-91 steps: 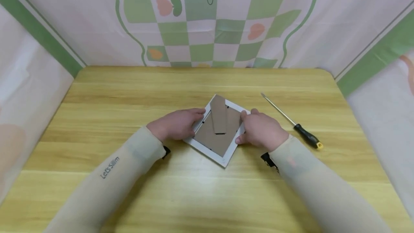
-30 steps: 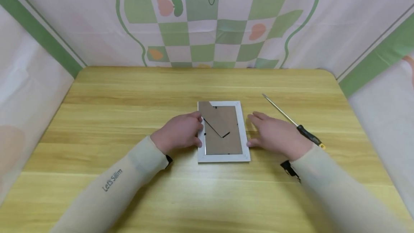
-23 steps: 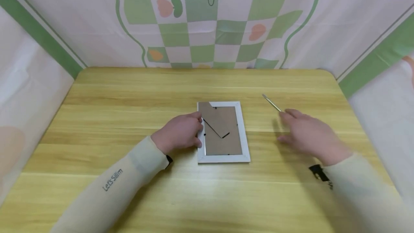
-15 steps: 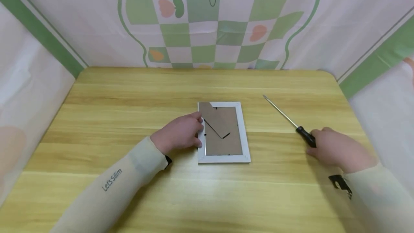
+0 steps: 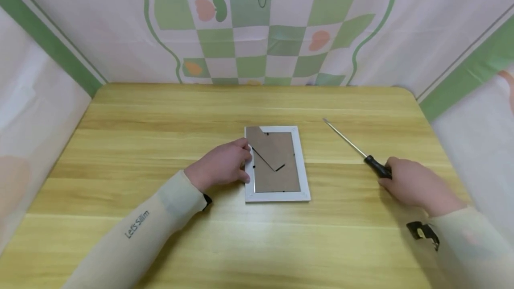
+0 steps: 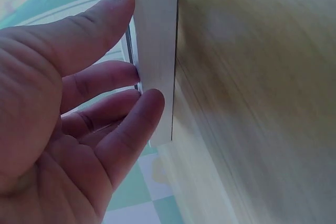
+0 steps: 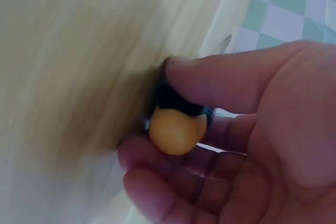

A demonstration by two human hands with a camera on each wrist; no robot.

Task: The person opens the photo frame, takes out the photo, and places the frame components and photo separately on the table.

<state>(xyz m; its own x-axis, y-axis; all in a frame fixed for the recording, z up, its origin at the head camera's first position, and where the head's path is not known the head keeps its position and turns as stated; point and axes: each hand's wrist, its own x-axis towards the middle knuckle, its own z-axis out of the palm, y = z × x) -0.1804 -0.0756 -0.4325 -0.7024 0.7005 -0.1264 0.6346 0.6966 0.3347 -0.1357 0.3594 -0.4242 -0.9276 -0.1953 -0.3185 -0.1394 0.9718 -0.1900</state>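
A white picture frame (image 5: pixel 304 166) lies face down in the middle of the table, its brown backing board with an angled stand flap and small black tabs facing up. My left hand (image 5: pixel 221 166) rests against the frame's left edge. In the left wrist view, the thumb and loosely bent fingers (image 6: pixel 142 124) touch the frame's side (image 6: pixel 156 40) without wrapping round it. To the right, my right hand (image 5: pixel 419 186) holds a screwdriver (image 5: pixel 375 164) by its black handle, the metal shaft pointing away to the upper left. The yellow handle end (image 7: pixel 176 132) shows between thumb and fingers in the right wrist view.
Both things are on a light wood-grain table (image 5: pixel 160 115). A white and green checked curtain (image 5: pixel 249 39) hangs along the table's back edge, with more cloth at both sides.
The picture frame has turned from a diamond slant to upright. My right hand has left the frame, moved right and taken hold of the screwdriver handle. The left hand stays at the frame's left edge.
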